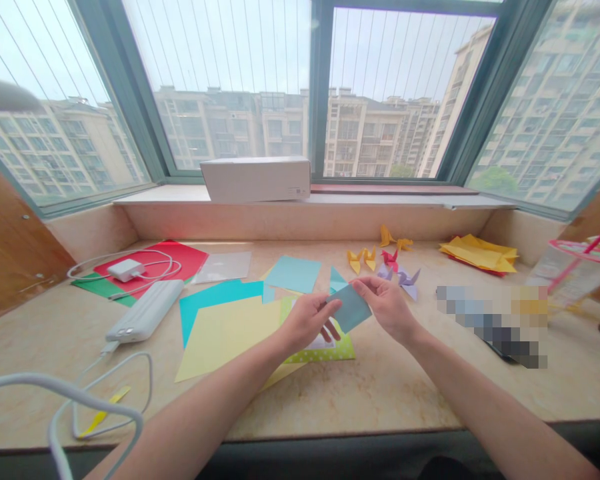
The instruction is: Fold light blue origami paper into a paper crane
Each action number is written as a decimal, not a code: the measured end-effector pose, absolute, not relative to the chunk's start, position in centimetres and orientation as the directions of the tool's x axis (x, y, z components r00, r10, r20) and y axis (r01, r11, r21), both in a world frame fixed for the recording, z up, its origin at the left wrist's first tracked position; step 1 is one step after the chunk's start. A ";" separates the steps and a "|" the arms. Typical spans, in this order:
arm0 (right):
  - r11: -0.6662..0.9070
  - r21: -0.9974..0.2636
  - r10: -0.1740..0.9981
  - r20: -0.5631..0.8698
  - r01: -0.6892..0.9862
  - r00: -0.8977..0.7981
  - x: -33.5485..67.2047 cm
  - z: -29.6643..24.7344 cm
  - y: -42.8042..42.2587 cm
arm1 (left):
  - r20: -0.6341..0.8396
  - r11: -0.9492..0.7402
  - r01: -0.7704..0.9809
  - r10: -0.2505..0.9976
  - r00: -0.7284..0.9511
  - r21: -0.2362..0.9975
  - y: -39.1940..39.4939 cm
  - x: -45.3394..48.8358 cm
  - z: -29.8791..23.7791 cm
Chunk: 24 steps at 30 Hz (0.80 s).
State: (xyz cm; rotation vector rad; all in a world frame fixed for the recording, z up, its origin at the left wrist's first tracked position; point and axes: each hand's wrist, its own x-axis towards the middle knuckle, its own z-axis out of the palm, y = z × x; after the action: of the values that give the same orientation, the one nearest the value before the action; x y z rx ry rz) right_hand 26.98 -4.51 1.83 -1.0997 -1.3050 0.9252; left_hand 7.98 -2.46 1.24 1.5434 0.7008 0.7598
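A folded light blue paper (pixel 351 307) is held just above the stone counter between both hands. My left hand (pixel 307 320) pinches its lower left corner, fingers closed on it. My right hand (pixel 387 303) grips its upper right edge with thumb and fingertips. Under the hands lie a green dotted sheet (pixel 340 350) and a pale yellow sheet (pixel 230 333). More blue and teal sheets (pixel 293 273) lie just beyond.
Several small folded paper cranes (pixel 390 260) stand behind my right hand. A yellow paper stack (pixel 480 253) lies at the back right. A white power bank (pixel 145 310), charger (pixel 125 269) and cables sit on the left over red and green sheets. A white box (pixel 256 179) rests on the sill.
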 end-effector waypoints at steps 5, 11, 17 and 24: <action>0.268 -0.959 0.958 0.276 0.096 0.075 26.9 1.8 -4.5 | 0.074 -0.089 -0.003 0.806 0.587 0.996 -2.5 8.0 1.3; 0.268 -0.958 0.957 0.277 0.103 0.082 26.9 1.6 -4.4 | 0.090 -0.105 -0.009 0.811 0.578 0.994 -2.5 8.0 1.3; 0.237 -0.969 0.971 0.237 0.064 -0.016 26.9 1.7 -4.6 | 0.135 -0.152 -0.009 0.849 0.512 0.988 -2.6 7.8 1.8; 0.254 -0.960 0.967 0.249 0.113 -0.061 26.9 1.8 -4.7 | 0.005 -0.045 0.038 0.713 0.701 0.998 -2.9 7.4 2.2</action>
State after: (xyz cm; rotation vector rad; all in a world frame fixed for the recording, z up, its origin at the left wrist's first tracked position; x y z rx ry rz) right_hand 26.87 -4.70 1.77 -1.0801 -1.4412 0.9912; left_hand 7.36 -2.95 2.18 1.5367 0.6400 0.6116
